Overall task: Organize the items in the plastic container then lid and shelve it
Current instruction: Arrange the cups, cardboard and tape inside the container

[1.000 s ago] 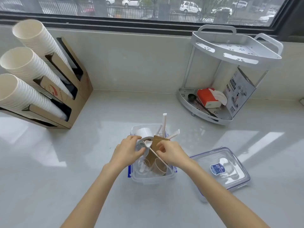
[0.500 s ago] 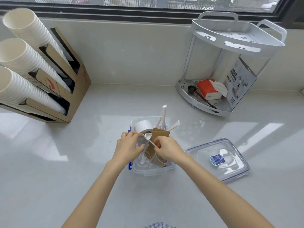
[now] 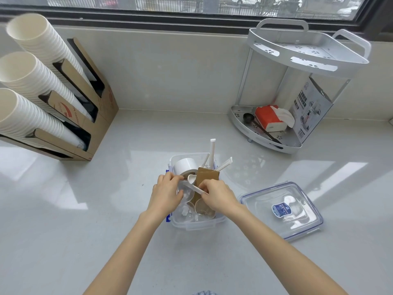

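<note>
The container (image 3: 197,224) is clear with blue clips, the lid (image 3: 282,211) clear with a blue label; white cups (image 3: 32,81) sit in a brown holder (image 3: 93,116), far right a red tissue pack (image 3: 269,117)

Container (image 3: 197,224) sits mid-bench (image 3: 106,209), lid (image 3: 281,209) just to its right, cup rack (image 3: 70,116) back left, corner shelf (image 3: 297,99) back right.

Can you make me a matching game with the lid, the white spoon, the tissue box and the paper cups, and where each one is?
Things:
1. lid
2. white spoon
3. tissue box
4. paper cups

Places:
A. lower tier of the corner rack
B. cardboard holder at the far left
C. flat on the counter, right of the container
D. over the container, pinched by the right hand

Pairs: 1-C, 2-D, 3-A, 4-B
</note>
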`<state>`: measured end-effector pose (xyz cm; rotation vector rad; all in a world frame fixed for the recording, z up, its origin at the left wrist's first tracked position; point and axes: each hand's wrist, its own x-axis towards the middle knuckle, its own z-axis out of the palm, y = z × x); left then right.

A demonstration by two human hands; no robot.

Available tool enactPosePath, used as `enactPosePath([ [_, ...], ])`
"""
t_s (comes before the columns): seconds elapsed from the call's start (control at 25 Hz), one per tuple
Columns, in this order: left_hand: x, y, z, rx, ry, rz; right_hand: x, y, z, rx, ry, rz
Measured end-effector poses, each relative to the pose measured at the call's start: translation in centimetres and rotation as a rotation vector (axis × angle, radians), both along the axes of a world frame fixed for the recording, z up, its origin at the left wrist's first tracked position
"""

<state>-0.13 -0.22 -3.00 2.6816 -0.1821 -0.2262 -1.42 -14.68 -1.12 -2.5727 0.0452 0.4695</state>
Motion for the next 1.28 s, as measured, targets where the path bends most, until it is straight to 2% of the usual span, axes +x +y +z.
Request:
enactPosePath([
  [0.16, 0.0, -0.1, -0.3, 0.011, -0.044, 0.020, -0.2, -0.3, 0.2, 0.014, -0.012, 0.079],
  [0.4, -0.3, -0.2, -0.5, -0.039, -0.084, 0.046, -0.8, -0.8, 0.2, -0.083, 0.006, 0.219],
  [0.68, -0.3, 0.2, 0.5, -0.189, -0.132, 0.125, -0.7, -1.4, 1.0, -0.022, -0.107, 0.160],
  [1.08, -0.5, 0.4, 1.6, -0.284, -0.089, 0.181, 0.2, -2.6, 4.0, 0.319, -0.282, -0.061],
  [1.28, -0.3, 0.3, 2.3, -0.392, -0.095, 0.189, 0.5, -2.4, 5.4, 0.467, -0.287, -0.111],
])
